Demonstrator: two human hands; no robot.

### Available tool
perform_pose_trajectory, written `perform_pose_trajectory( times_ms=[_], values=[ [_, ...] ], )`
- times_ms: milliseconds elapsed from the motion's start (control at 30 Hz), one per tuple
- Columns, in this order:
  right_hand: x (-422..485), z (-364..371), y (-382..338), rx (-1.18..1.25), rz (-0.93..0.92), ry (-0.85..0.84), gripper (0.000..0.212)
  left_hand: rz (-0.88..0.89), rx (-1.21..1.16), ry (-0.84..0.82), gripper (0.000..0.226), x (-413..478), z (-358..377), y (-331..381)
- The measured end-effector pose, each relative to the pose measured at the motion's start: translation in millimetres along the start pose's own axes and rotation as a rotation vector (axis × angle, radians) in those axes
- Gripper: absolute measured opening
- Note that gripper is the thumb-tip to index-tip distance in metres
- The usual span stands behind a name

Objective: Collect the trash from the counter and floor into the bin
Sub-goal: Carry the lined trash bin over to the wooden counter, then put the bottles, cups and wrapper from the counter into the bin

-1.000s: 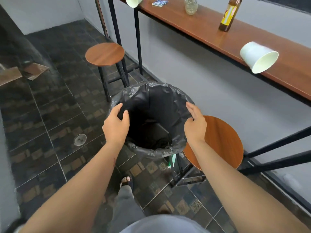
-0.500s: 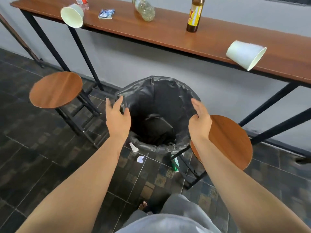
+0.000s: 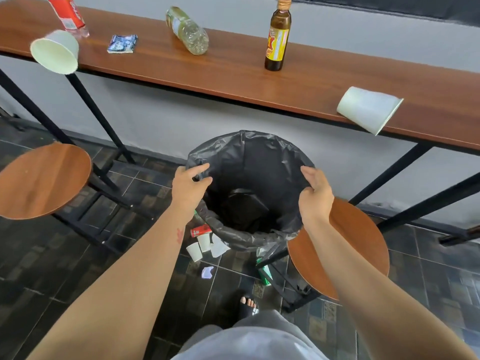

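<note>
White cups (image 3: 54, 51): two on counter (image 3: 233, 74), two on floor (image 3: 52, 268).

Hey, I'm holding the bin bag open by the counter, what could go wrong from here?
The left hand and right hand pinch only the thin bag; a tug could tear it or pull it loose. The left cup and right cup lie sideways overhanging the counter edge; a bump may roll them off. The brown bottle stands upright and could topple.
</note>
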State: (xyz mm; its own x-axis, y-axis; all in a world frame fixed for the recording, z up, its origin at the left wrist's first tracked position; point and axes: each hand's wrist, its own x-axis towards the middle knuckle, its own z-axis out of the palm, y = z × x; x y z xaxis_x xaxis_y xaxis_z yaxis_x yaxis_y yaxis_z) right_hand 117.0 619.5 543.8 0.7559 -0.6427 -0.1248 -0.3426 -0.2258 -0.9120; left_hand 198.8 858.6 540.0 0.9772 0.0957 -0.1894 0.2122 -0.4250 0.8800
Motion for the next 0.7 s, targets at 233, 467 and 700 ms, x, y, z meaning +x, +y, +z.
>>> perform_pose_trajectory(
  times_ms=[233,467,700],
  values=[
    [25.1,9.2,-11.3,0.024,0.014,0.051,0.06,0.005,0.01,-0.078,0.052,36.9,20.0,7.9],
    [30.8,12.7,-24.4,0.042,0.067,0.155,0.063,-0.001,0.04,-0.2,0.059,70.7,21.7,19.7],
    [22.6,18.0,-27.2,0.083,0.097,0.275,0.062,-0.056,-0.136,-0.259,0.076,86.0,19.9,46.4]
  ],
)
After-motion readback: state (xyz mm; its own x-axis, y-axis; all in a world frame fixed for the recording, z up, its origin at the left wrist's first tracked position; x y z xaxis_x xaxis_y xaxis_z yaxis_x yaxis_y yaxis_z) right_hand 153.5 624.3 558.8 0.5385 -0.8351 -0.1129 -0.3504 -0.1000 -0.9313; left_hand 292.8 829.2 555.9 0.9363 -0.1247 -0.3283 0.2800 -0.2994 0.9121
